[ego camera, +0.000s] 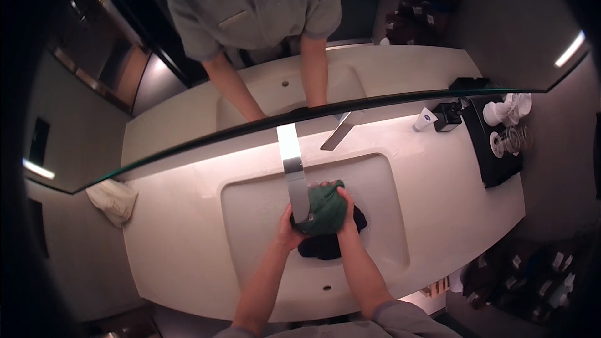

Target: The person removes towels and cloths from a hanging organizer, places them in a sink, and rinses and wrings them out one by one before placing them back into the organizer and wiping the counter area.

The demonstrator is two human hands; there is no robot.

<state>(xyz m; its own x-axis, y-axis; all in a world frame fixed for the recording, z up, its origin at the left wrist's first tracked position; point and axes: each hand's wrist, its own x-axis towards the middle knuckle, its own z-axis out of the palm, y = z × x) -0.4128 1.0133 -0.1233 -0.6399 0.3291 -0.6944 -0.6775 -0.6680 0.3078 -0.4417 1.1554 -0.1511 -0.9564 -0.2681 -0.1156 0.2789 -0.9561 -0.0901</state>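
Observation:
Under the spout of a flat chrome faucet [293,169], a bunched green cloth [328,209] is held between both hands. My left hand [285,232] grips its lower left side, partly hidden by the spout and the cloth. On its right side, my right hand [347,204] has its thumb over the fabric. Some fingertips show along the cloth's far edge. Beneath lies a dark, crumpled cloth [321,248] in the white rectangular sink basin [258,206]. Whether water is running cannot be made out.
A chrome lever [337,136] stands right of the spout. Along the counter's right are a white tube [424,120], a black dispenser [447,117] and a black tray [497,173] with glasses [509,142]. A pale cloth bag [112,202] hangs at the left. The mirror [263,84] borders the back.

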